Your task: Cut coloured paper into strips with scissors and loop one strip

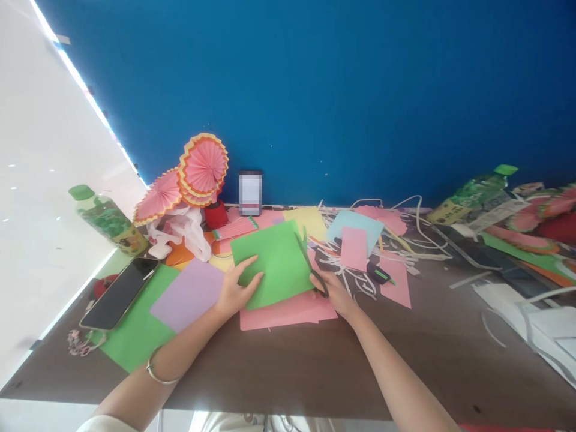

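Observation:
A green sheet of paper [274, 264] is raised a little over the table's middle. At its left edge my left hand [238, 282] grips it, the thumb and a finger lying on top. My right hand [333, 291] is closed round the dark handles of a pair of scissors [320, 282]. The blades run along the sheet's right edge, where a thin green strip [305, 240] stands partly apart from it. Below the sheet lie pink papers [288, 313] on the tabletop.
A phone [119, 294] and purple paper [191, 294] lie left. Behind them stand a green-capped bottle [108, 219] and pink pleated paper rosettes [204, 168]. A black-and-green cutter [380, 273], white paper strips and cables lie right. A blue panel [360, 102] closes the back.

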{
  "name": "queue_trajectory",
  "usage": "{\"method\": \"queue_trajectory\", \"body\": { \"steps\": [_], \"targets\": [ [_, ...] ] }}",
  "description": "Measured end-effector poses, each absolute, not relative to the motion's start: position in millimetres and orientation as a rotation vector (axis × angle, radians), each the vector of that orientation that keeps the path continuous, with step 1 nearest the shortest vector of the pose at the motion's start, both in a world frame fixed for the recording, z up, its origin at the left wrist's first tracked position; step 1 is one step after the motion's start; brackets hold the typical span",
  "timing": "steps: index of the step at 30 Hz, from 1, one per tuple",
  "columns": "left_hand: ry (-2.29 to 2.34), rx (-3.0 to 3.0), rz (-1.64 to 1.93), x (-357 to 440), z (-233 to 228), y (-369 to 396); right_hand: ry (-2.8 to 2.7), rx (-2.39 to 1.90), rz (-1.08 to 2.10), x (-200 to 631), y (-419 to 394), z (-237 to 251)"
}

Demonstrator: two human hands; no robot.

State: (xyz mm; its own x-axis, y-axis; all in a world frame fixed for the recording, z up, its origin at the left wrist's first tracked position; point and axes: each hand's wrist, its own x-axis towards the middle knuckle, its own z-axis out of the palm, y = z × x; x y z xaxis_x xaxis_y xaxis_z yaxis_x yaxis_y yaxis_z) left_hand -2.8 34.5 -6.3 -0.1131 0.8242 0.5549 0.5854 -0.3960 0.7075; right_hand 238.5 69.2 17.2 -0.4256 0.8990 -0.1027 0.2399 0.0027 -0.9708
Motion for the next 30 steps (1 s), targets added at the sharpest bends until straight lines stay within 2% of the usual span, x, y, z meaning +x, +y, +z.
{"method": "queue_trajectory", "body": {
  "steps": [26,30],
  "targets": [
    [1.529,1.859,1.531,-2.4,-4.3,33.1,-1.634,-1.147,1.449,239.0,69.3,11.1],
    [1.499,1.885,1.506,-2.2,-3.9,32.5,-1.678,-1.148,1.366,240.3,69.7,9.0]
  ]
}}
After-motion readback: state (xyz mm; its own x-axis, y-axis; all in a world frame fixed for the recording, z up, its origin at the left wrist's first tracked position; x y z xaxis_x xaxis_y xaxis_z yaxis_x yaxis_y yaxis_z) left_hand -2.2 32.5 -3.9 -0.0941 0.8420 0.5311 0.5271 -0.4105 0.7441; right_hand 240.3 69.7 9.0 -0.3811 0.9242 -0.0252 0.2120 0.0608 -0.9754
